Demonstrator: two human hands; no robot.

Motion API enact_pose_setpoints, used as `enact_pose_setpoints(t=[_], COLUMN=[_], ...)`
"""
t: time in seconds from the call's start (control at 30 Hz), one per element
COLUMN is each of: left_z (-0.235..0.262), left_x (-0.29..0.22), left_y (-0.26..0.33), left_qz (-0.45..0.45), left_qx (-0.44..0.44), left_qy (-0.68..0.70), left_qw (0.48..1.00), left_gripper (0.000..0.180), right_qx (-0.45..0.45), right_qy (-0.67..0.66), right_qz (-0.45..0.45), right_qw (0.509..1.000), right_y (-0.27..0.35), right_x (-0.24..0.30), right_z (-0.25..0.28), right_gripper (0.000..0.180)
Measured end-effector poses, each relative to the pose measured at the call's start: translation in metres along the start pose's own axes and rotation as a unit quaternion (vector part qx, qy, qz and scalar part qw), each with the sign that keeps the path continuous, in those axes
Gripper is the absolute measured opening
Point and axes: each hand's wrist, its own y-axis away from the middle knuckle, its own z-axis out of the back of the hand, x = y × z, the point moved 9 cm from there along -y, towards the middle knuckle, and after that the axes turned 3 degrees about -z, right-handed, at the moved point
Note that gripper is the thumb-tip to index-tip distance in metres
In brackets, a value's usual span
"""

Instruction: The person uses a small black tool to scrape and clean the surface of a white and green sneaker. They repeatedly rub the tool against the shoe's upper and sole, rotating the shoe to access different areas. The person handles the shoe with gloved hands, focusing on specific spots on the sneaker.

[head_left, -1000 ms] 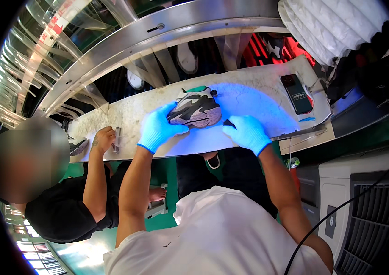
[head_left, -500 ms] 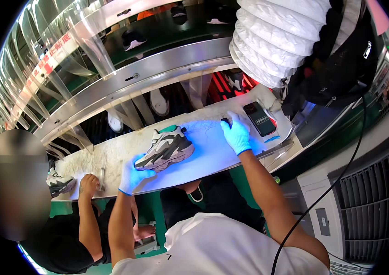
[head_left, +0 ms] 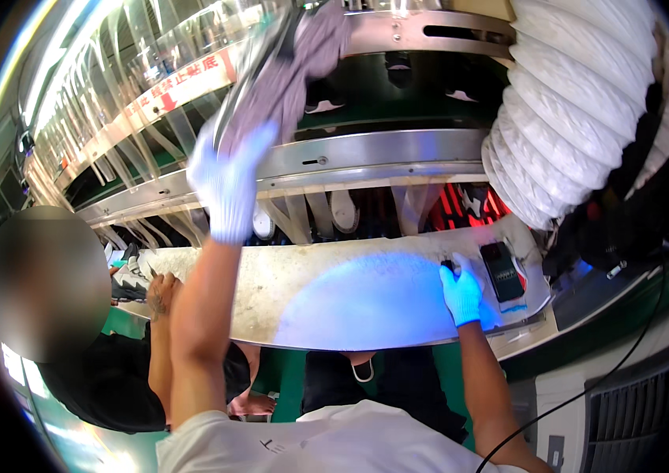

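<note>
My left hand (head_left: 228, 185), in a whitish knit glove, is raised high over the back of the bench and grips a sneaker (head_left: 275, 94). The shoe is blurred, with its grey-purple sole turned toward me. Low on the right side of the bench (head_left: 256, 292), my gloved right hand (head_left: 462, 293) is closed around a small black piece (head_left: 447, 265), mostly hidden by the fingers. Blue light falls on that hand and on the bench top beside it.
A dark phone (head_left: 502, 272) lies right of my right hand. Behind the bench run a metal rail (head_left: 382, 154) and plastic strips, with shoes beyond. A white ribbed duct (head_left: 563, 118) hangs at the right. A co-worker's hand (head_left: 162, 292) is at the left, near another sneaker (head_left: 131, 282).
My left hand has lifted the sneaker off the bench, up and away from me. My right hand still rests by the phone. The view has shifted, and the co-worker's hand is nearer the other sneaker.
</note>
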Motion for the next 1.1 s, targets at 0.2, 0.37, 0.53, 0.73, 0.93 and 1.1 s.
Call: enact_pose_setpoints(t=[0.2,0.37,0.53,0.73,0.93,1.1], left_z=[-0.090,-0.186,-0.224,-0.190,-0.207,-0.183], left_x=[-0.080,-0.022,0.015,0.082,0.080,0.144], left_y=[-0.161,-0.220,-0.193,-0.060,-0.048,-0.052], left_qz=[-0.171,-0.280,-0.143,-0.408,-0.338,-0.094], left_qx=[-0.014,0.153,0.315,0.255,0.279,0.332], left_qy=[-0.279,-0.423,-0.461,-0.317,-0.448,-0.343], left_qw=[0.945,0.848,0.817,0.817,0.779,0.874], left_gripper=[0.071,0.107,0.107,0.046,0.035,0.047], right_qx=[-0.040,-0.030,-0.019,0.037,0.007,0.026], right_qy=[-0.011,-0.027,-0.047,-0.056,-0.066,-0.044], right_qz=[0.065,0.081,0.030,-0.010,0.000,-0.003], right_qw=[0.997,0.996,0.998,0.998,0.998,0.999], right_y=[-0.003,-0.002,-0.003,-0.002,-0.007,-0.010], right_x=[0.005,0.017,0.008,0.006,0.001,0.003], right_z=[0.004,-0.007,0.000,-0.021,-0.005,-0.007], right_gripper=[0.054,0.052,0.050,0.046,0.044,0.047])
